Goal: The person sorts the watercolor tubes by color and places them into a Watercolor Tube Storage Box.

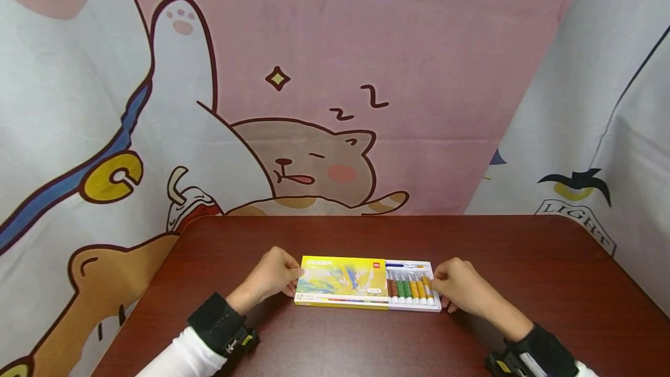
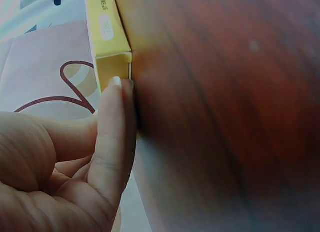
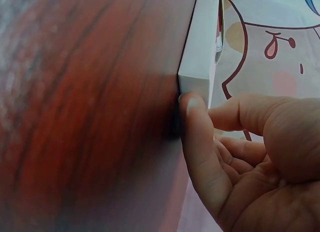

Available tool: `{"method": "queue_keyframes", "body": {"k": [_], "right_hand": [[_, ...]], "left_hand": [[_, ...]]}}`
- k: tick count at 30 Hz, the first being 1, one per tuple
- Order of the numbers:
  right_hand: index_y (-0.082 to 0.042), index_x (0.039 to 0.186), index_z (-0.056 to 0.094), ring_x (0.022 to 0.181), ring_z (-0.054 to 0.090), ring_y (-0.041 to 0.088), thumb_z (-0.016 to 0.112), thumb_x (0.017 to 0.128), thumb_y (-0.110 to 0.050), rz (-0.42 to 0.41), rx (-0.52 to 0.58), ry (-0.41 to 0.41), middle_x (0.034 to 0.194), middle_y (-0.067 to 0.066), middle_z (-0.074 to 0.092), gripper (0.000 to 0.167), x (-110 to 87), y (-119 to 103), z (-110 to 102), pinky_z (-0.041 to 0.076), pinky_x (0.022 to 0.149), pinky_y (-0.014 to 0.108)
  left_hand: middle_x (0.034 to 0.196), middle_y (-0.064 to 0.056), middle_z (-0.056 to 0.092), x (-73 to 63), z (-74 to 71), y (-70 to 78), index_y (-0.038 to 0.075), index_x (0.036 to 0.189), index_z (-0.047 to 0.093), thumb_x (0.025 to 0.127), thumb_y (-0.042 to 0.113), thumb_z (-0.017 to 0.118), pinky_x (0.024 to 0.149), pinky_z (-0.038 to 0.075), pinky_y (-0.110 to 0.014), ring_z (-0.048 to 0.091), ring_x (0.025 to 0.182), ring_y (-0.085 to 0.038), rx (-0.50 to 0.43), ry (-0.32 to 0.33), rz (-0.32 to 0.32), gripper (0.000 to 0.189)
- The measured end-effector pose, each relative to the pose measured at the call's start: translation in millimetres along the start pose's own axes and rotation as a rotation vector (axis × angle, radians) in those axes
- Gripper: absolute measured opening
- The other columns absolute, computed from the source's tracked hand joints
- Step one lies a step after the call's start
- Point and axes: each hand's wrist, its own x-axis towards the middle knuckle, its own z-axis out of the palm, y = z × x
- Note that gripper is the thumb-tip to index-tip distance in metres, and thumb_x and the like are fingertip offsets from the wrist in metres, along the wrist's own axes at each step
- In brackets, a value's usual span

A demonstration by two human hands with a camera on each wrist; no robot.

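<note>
A yellow cardboard sleeve (image 1: 340, 284) of a paint set lies on the table with a white tray (image 1: 436, 301) partly out of its right end. Several paint tubes (image 1: 408, 290) with brown, green and ochre bands show in the tray, with a blue-handled brush (image 1: 396, 265) along its far side. My left hand (image 1: 272, 275) pinches the sleeve's left end; the left wrist view shows a fingertip against the yellow end face (image 2: 112, 69). At the tray's right end my right hand (image 1: 463, 287) grips the white end wall (image 3: 195, 84) between thumb and finger. The rest of the tray is hidden inside the sleeve.
The dark red wooden table (image 1: 366, 342) reaches back to a hanging cloth (image 1: 429, 74) printed with cartoon animals. Black bands with small devices sit on both wrists, the left band (image 1: 217, 322) over a white sleeve.
</note>
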Motion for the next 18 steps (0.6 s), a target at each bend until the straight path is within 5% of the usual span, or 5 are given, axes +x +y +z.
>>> {"method": "queue_keyframes", "body": {"k": [18], "right_hand": [[-0.001,0.086,0.072,0.046,0.059,0.015,0.071,0.094,-0.001,-0.041,-0.004,-0.017,0.059,0.004,0.06,0.008,6.3,-4.6,7.7,0.052,0.043,0.032]], "left_hand": [[0.065,-0.012,0.067,-0.5,4.4,1.5,-0.009,0.084,0.074,0.096,-0.007,0.068,0.052,0.059,-0.036,0.066,0.051,-0.019,-0.001,-0.01,0.025,0.014]]}}
